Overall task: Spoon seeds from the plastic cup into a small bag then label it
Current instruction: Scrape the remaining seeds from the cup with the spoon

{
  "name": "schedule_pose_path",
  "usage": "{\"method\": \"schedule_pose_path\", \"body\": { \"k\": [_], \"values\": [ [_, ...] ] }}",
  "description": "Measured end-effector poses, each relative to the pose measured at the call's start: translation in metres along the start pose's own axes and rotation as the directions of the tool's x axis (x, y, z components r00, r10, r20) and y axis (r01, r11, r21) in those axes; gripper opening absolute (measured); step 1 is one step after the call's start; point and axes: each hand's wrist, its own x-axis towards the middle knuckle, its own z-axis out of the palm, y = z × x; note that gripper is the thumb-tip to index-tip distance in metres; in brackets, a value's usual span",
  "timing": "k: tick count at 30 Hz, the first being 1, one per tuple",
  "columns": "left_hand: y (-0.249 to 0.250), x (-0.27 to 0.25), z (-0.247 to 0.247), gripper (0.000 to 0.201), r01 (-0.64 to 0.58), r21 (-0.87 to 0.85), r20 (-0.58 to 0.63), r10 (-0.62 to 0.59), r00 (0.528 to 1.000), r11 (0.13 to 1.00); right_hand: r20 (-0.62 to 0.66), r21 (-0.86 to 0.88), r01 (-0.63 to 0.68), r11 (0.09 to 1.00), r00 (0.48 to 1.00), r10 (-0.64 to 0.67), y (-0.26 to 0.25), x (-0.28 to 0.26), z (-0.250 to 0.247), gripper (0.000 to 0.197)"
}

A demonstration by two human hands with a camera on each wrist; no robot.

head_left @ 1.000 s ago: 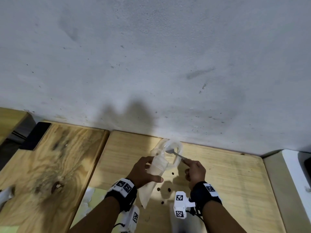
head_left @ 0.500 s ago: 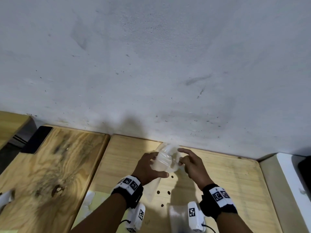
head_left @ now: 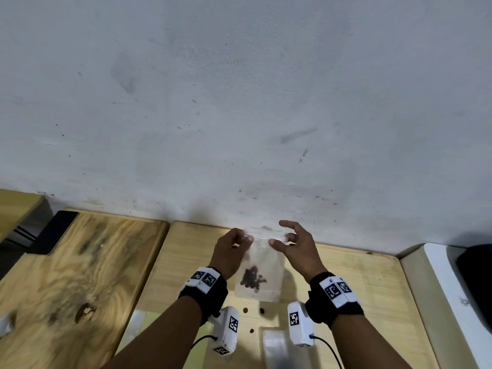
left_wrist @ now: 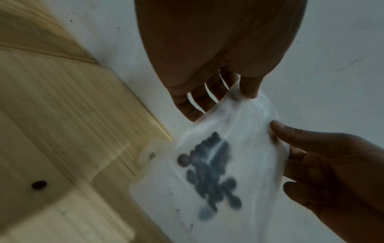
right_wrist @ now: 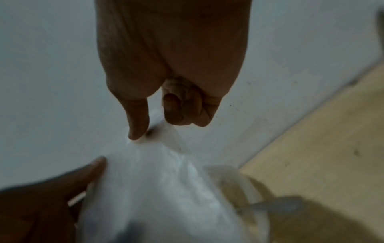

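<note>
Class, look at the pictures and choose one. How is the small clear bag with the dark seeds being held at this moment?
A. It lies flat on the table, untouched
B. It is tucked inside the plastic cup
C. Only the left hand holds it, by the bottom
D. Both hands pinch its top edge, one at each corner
D: the left hand and right hand each pinch a top corner of the bag, which hangs with the seeds gathered low inside.

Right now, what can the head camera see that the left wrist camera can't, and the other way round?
Only the head view shows both wristbands, the dark-knotted wooden board at the left and the white ledge at the right. Only the left wrist view shows the seeds as separate dark ovals and the left hand's fingers behind the bag's top edge. Both show the clear bag with seeds at its bottom, pinched at its top corners by the left hand and right hand, and stray seeds on the table.
</note>
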Motion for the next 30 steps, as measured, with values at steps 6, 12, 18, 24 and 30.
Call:
{"method": "schedule_pose_path", "body": {
  "k": [6,12,18,24,30],
  "values": [
    [0.004,0.0,0.0,0.017,0.0,-0.019,0.039,0.001,0.999,1.0,0.091,0.166,-0.104,0.981,0.992,0.089,-0.018,-0.003,0.004,0.029],
    [0.011,-0.001,0.0,0.013,-0.021,-0.096,0.015,0.023,1.0,0.995,0.153,0.192,-0.2,0.961,0.973,0.172,-0.031,-0.001,-0.004,0.04],
    [0.016,-0.002,-0.004,0.024,0.08,-0.179,0.025,-0.077,0.997,0.981,0.105,0.236,-0.297,0.925,0.954,0.28,-0.025,0.001,-0.01,0.02],
    [0.013,-0.002,-0.005,0.023,0.054,-0.169,0.011,-0.053,0.999,0.984,0.066,0.261,-0.301,0.917,0.954,0.294,-0.013,-0.005,-0.011,0.02],
    [0.005,-0.005,-0.001,0.033,0.106,-0.139,-0.007,-0.108,0.994,0.985,-0.075,0.269,-0.165,0.949,0.979,0.191,-0.005,-0.016,0.003,0.018]
  ]
}}
